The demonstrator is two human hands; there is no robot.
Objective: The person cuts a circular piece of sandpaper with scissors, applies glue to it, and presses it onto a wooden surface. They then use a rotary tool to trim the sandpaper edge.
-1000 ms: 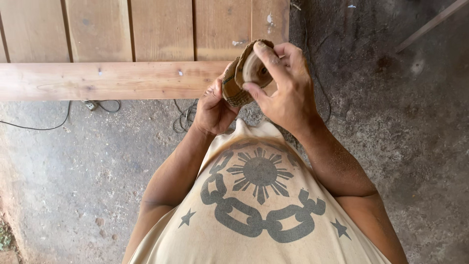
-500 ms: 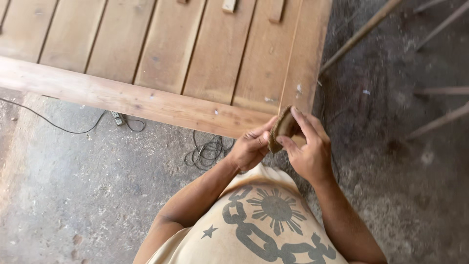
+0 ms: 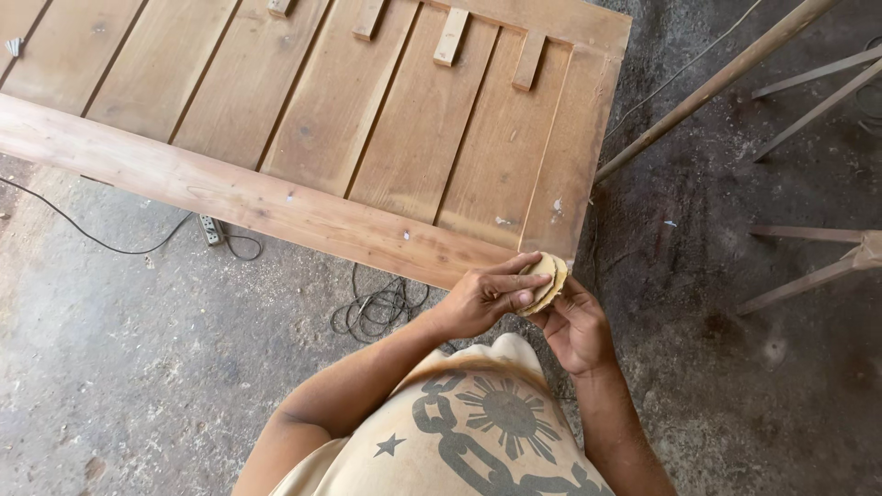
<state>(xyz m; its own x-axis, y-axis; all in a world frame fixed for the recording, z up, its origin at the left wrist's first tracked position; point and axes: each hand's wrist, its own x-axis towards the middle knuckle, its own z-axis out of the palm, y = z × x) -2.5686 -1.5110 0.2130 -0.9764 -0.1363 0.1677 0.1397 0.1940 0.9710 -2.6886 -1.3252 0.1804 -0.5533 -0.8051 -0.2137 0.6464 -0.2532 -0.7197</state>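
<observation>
Small round tan sanding pad (image 3: pixel 546 281), held in the air just off the near right corner of the wooden door panel (image 3: pixel 386 138). Looks light, thin, a bit flexible, gritty rather than slippery; best pinched by the rim. Left hand (image 3: pixel 487 298) presses fingers on its face; right hand (image 3: pixel 577 326) cups beneath. Both hands together, clamped on the pad. Cable coil (image 3: pixel 377 308) lies on the concrete floor (image 3: pixel 110 349).

The person is wearing a cream sleeveless shirt (image 3: pixel 459 450) bearing a grey printed sun, chain and star; both arms are showing bare.
</observation>
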